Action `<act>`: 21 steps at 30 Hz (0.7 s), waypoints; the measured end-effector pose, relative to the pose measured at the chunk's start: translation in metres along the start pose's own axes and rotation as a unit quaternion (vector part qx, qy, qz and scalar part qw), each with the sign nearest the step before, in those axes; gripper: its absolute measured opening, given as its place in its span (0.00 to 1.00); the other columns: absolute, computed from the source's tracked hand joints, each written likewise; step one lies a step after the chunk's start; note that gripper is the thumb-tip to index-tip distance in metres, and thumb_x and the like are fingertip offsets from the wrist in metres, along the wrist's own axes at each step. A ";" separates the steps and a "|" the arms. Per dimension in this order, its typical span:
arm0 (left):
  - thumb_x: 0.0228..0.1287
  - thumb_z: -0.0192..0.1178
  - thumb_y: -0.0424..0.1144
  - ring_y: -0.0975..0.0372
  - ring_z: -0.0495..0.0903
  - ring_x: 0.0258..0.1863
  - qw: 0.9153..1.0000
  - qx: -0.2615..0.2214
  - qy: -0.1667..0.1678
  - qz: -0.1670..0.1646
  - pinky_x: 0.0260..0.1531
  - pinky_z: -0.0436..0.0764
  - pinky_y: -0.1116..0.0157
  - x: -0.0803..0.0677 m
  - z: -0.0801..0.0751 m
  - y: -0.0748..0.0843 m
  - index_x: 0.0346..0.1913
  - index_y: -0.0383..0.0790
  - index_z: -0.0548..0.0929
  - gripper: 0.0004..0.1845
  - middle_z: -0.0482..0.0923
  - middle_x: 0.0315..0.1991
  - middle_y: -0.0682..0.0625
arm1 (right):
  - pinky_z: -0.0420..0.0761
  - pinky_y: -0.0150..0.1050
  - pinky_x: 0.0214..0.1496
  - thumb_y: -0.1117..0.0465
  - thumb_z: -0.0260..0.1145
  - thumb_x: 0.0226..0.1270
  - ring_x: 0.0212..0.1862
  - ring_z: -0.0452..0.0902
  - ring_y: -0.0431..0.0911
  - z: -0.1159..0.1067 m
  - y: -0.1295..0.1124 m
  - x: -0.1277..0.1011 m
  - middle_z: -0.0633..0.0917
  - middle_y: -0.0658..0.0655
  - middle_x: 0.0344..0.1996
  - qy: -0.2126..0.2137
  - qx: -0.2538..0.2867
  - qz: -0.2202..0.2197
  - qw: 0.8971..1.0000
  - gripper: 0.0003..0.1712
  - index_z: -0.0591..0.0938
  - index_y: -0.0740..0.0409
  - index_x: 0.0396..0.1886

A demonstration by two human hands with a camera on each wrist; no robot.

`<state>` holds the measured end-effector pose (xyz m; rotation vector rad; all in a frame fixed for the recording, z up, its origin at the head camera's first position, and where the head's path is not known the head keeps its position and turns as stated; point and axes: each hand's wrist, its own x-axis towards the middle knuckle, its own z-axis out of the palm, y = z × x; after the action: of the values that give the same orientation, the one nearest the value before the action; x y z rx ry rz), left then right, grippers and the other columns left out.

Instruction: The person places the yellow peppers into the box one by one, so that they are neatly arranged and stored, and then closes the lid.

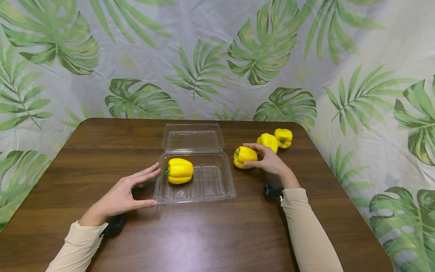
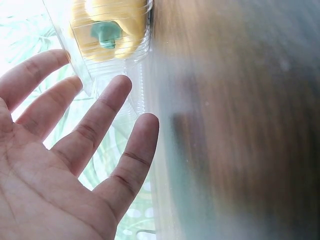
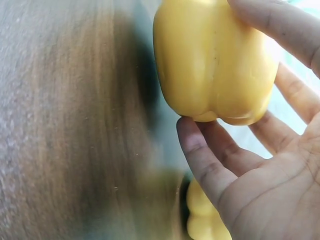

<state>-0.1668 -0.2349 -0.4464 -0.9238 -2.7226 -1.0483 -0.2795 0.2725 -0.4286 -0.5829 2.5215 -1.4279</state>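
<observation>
My right hand [image 1: 268, 161] grips a yellow bell pepper [image 1: 245, 157] just right of the clear container, thumb on the near side and fingers behind. In the right wrist view this pepper [image 3: 215, 60] hangs above the wood with its blossom end toward the palm. A second yellow bell pepper [image 1: 180, 171] lies on its side in the left part of the clear plastic clamshell container [image 1: 214, 181], its green stem pointing left. Beside the container's left edge is my left hand [image 1: 127, 192], fingers spread and straight, the fingertips [image 2: 120, 87] right at the rim.
Two more yellow bell peppers, one nearer [image 1: 267, 141] and one farther [image 1: 283, 138], sit at the back right behind my right hand. The container's lid [image 1: 192, 136] lies folded back toward the far edge of the brown wooden table [image 1: 204, 234]. A leaf-patterned cloth [image 1: 204, 56] hangs behind.
</observation>
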 end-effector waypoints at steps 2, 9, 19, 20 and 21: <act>0.57 0.83 0.53 0.65 0.72 0.76 1.000 -0.001 0.000 0.000 0.54 0.87 0.58 0.000 0.000 0.000 0.79 0.47 0.74 0.48 0.66 0.83 0.48 | 0.72 0.58 0.76 0.61 0.79 0.67 0.71 0.76 0.58 0.000 -0.001 0.000 0.76 0.58 0.77 0.001 0.002 0.001 1.000 0.42 0.74 0.55 0.79; 0.57 0.82 0.53 0.66 0.72 0.76 1.000 0.000 0.000 0.002 0.54 0.87 0.59 0.000 0.000 -0.001 0.79 0.47 0.74 0.48 0.66 0.83 0.48 | 0.74 0.54 0.75 0.61 0.79 0.68 0.72 0.76 0.56 -0.002 -0.006 0.001 0.75 0.58 0.78 0.004 -0.001 -0.006 1.000 0.42 0.73 0.55 0.79; 0.57 0.82 0.53 0.68 0.72 0.76 1.000 -0.002 0.001 0.001 0.54 0.87 0.58 0.000 0.000 -0.001 0.79 0.47 0.75 0.47 0.66 0.83 0.48 | 0.73 0.59 0.75 0.57 0.80 0.67 0.72 0.76 0.57 -0.002 -0.021 0.000 0.77 0.54 0.77 0.004 -0.010 -0.007 1.000 0.43 0.74 0.51 0.80; 0.57 0.82 0.53 0.68 0.72 0.76 1.000 -0.003 0.000 0.001 0.54 0.87 0.58 0.000 0.000 -0.001 0.79 0.47 0.75 0.47 0.66 0.83 0.48 | 0.74 0.59 0.74 0.56 0.81 0.67 0.71 0.77 0.57 -0.002 -0.023 -0.001 0.77 0.54 0.77 0.006 -0.012 -0.007 1.000 0.43 0.74 0.50 0.80; 0.57 0.82 0.53 0.69 0.71 0.76 1.000 -0.003 0.000 0.001 0.54 0.87 0.58 0.000 0.000 0.000 0.79 0.47 0.75 0.47 0.66 0.83 0.48 | 0.74 0.59 0.74 0.56 0.81 0.67 0.71 0.77 0.57 -0.003 -0.026 -0.001 0.77 0.54 0.76 0.007 -0.011 -0.007 1.000 0.43 0.75 0.49 0.79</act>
<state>-0.1670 -0.2351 -0.4467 -0.9279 -2.7182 -1.0577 -0.2735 0.2631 -0.4055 -0.5966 2.5528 -1.4142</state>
